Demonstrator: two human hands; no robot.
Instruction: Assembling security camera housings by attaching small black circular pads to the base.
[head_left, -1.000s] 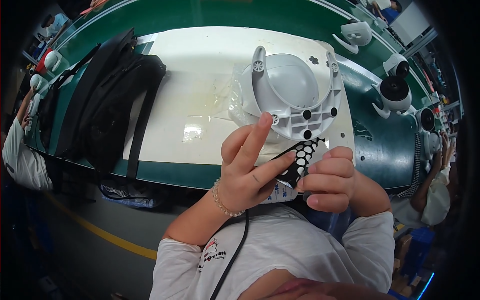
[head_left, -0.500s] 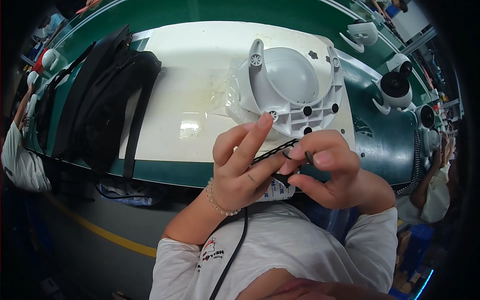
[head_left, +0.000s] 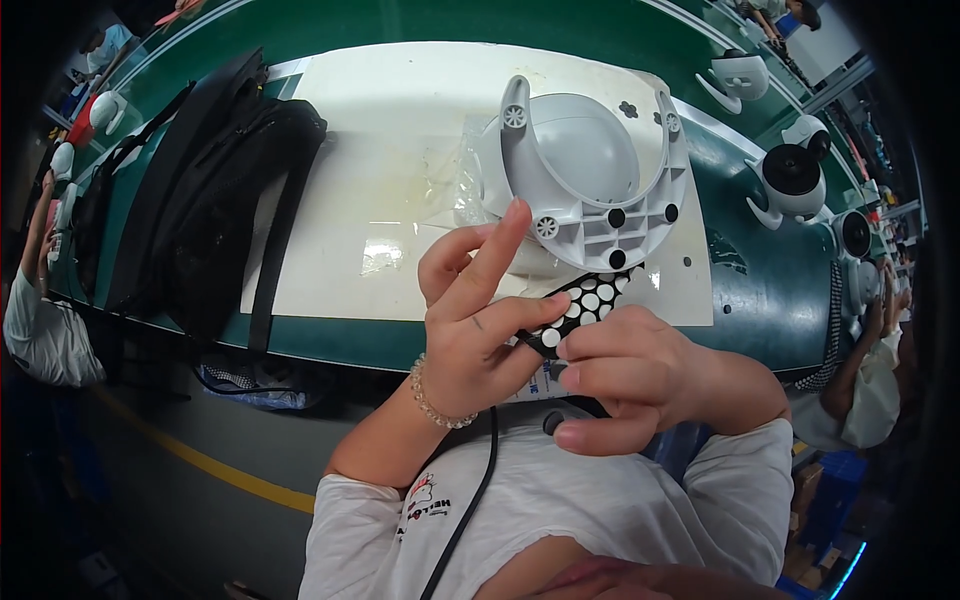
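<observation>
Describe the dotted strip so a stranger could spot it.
On the green bench lies a white board, a white base at its right. Below that base, the left hand holds the strip. It is black with white dots; the base is white with black dots.

The white shell (head_left: 585, 150) looks smooth plastic (softly glossy), the bag (head_left: 225, 200) cloth.

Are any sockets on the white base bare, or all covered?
Some bare: three spoked sockets show uncovered; three black pads sit on the white base.

White board (head_left: 350, 190), bag (head_left: 190, 210) on green bench (head_left: 770, 295)
</observation>
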